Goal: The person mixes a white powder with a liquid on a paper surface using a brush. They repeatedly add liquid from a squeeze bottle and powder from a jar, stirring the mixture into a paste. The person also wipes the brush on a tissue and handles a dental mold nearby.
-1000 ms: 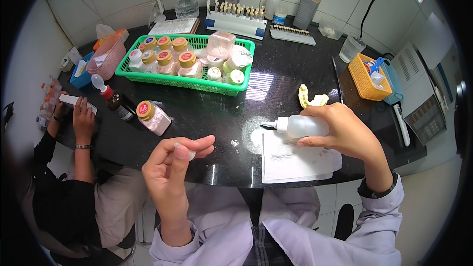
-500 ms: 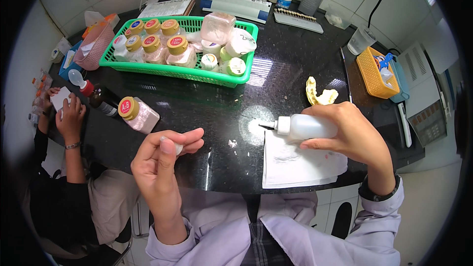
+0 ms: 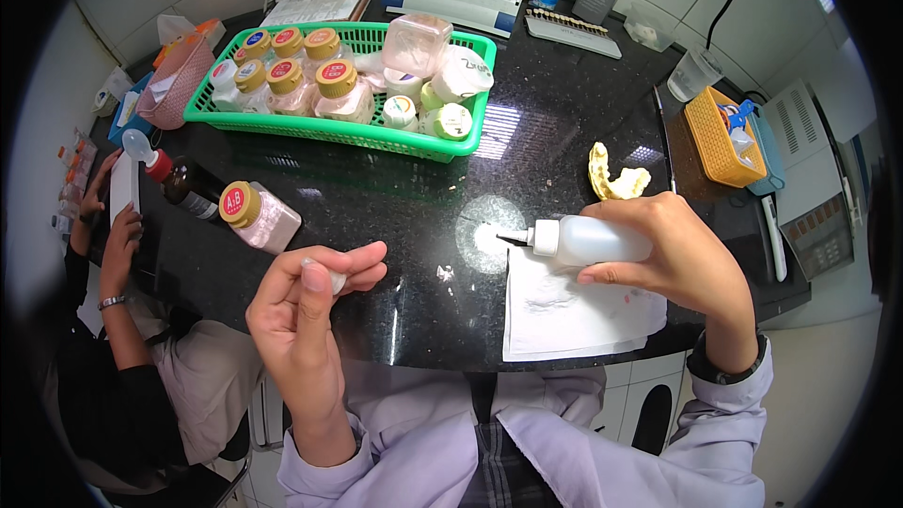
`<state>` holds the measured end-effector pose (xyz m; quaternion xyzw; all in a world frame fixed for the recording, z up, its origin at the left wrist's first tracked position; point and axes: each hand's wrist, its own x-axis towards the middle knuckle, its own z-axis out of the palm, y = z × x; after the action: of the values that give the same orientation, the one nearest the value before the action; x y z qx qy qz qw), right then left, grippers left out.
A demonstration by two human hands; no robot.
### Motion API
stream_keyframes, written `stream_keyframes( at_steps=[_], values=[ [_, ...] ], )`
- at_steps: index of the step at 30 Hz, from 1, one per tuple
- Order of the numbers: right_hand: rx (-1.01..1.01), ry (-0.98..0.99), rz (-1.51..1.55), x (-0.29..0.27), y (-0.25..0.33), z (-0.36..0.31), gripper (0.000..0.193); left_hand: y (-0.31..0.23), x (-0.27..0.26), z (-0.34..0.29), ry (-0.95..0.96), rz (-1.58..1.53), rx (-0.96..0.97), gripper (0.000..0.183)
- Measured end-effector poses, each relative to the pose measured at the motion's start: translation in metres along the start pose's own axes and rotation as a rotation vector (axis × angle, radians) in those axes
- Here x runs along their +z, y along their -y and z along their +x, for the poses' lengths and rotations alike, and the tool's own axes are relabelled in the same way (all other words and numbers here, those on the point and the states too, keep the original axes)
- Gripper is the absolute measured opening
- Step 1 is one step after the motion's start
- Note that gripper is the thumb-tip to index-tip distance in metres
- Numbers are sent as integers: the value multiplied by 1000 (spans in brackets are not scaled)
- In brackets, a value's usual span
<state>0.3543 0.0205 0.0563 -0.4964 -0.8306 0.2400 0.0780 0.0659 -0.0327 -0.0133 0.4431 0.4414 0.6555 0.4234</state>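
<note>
My left hand point(image 3: 299, 325) pinches a small whitish piece point(image 3: 336, 280) between thumb and fingers; the grip partly covers it. In my right hand point(image 3: 696, 259) lies a translucent squeeze bottle point(image 3: 597, 241), held sideways with its thin nozzle pointing left. The bottle is over the far edge of a folded white tissue point(image 3: 583, 320) on the black counter. Beyond it sits a yellowish horseshoe-shaped dental cast point(image 3: 616, 179). Left of centre, a jar of pink powder point(image 3: 268, 226) with a gold cap leans over beside a brown dropper bottle point(image 3: 193, 190). White crumbs point(image 3: 445, 273) lie between my hands.
A green basket point(image 3: 329, 132) full of powder jars stands at the back left. Tooth shade guides point(image 3: 451, 5) are behind it. A yellow basket point(image 3: 724, 136) and a glass point(image 3: 694, 75) stand at the right. At far left, another person's hands point(image 3: 118, 245) hold a white flat object.
My hands keep their grips and have barely moved. The other person's hands and the white flat object have shifted, and that object is now turned more upright.
</note>
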Motion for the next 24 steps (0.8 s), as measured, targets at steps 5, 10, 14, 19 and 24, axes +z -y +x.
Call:
stream_keyframes(
  at_steps=[5,10,14,19,24],
  values=[
    [9,14,-4,-1,0,1,44,0,0,0,-2,0,-1,32],
    [35,38,30,-2,1,2,43,0,0,1,1,1,2,32],
    [153,67,284,-7,3,2,41,-2,1,0,24,29,-4,31],
    [67,-166,426,-8,-7,-10,40,-7,15,1,270,597,249,20],
    [171,-227,607,-9,6,-24,43,-13,50,1,530,1044,444,14]
  ],
)
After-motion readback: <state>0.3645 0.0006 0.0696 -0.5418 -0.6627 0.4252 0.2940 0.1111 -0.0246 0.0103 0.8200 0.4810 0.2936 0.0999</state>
